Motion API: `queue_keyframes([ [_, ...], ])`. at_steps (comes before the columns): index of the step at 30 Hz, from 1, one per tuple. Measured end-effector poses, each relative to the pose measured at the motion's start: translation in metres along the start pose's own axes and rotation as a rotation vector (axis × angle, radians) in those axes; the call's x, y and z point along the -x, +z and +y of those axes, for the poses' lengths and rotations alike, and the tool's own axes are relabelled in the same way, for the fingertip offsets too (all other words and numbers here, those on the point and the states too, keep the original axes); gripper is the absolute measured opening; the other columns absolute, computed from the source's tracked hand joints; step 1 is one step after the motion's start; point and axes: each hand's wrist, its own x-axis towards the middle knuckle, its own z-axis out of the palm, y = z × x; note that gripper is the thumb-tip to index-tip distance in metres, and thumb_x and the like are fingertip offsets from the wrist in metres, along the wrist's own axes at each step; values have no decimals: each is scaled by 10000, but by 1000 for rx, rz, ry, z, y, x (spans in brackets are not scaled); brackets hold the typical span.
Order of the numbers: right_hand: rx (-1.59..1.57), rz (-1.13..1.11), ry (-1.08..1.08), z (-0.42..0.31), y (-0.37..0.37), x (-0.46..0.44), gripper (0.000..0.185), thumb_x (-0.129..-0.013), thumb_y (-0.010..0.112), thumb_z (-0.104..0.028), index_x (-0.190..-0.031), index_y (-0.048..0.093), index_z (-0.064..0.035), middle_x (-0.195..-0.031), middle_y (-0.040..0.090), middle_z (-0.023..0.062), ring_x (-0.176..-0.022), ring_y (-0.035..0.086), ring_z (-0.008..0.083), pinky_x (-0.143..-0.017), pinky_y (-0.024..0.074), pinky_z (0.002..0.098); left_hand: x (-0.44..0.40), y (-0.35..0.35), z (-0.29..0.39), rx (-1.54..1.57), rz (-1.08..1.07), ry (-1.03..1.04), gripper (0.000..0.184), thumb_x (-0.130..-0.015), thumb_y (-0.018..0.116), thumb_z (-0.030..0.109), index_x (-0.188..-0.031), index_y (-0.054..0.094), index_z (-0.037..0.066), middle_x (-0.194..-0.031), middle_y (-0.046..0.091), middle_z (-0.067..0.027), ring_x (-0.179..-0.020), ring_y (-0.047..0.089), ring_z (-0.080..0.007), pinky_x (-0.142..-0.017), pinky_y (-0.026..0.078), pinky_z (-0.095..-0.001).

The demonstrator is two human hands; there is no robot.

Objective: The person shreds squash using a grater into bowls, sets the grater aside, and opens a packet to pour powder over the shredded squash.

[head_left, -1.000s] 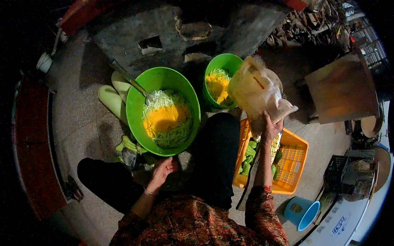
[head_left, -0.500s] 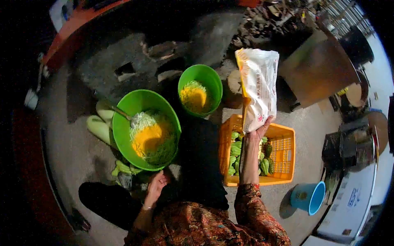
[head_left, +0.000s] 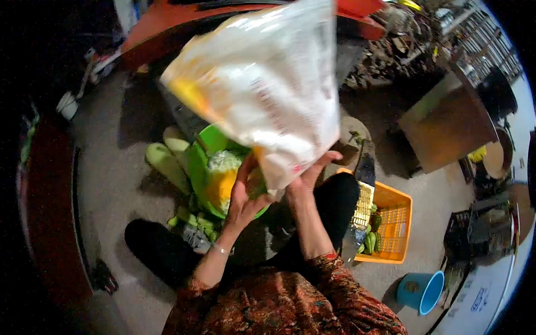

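A large white and yellow plastic bag [head_left: 279, 89] with printed lettering is raised in front of me, close to the camera and slightly blurred. My right hand [head_left: 308, 180] grips its lower right edge, thumb outstretched. At the lower left edge, my left hand [head_left: 243, 195] holds the bag with bent fingers. Beneath and behind my left hand stands a green bucket [head_left: 196, 173], partly covered by the bag. Inside it are pale shreds [head_left: 226, 162] and a heap of yellow powder [head_left: 220, 188].
Pale long gourds [head_left: 167, 167] lie left of the bucket. An orange crate [head_left: 393, 223] of green vegetables [head_left: 371, 241] stands at my right, with a gold-coloured slotted panel [head_left: 364, 202] at its edge. A blue bucket [head_left: 421, 291] sits nearer me. Firewood [head_left: 385, 61] is piled behind.
The bag has come up and left, closer to the camera. My left hand has risen from beside the green bucket to grip it. The second green bucket is now hidden.
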Motion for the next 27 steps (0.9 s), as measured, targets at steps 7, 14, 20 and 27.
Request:
queue_keyframes([
  [7,129,130,275,83,-82,18,985,-728,243,-823,-1431,197,-135,-1453,269,72,-1297,305,290,-1042,303,439,11,-31,-12,-232,97,-54,520,-690,775,172,-1123,542,1,-1056,607,-74,-956,563,-161,-851,448,-295],
  [14,84,109,367,101,-170,20,908,-767,314,-780,-1368,314,-100,-1341,409,98,-1191,428,282,-983,381,448,54,-41,-65,-551,218,-100,472,-710,748,153,-1118,559,10,-1058,622,-118,-976,587,-206,-872,434,-321],
  [20,-86,-97,432,119,-221,43,679,-842,462,-571,-1324,361,-104,-1257,472,82,-1107,481,270,-938,421,427,56,-50,-79,-740,110,148,636,-746,682,72,-1304,381,25,-1306,422,-190,-1208,407,-330,-1012,324,-381],
  [27,-65,5,474,100,-204,62,766,-783,517,-602,-1337,343,-104,-1291,441,81,-1139,452,280,-957,404,440,54,-55,-79,-613,189,209,689,-775,672,132,-1356,319,28,-1363,379,-167,-1262,364,-308,-1056,266,-381],
])
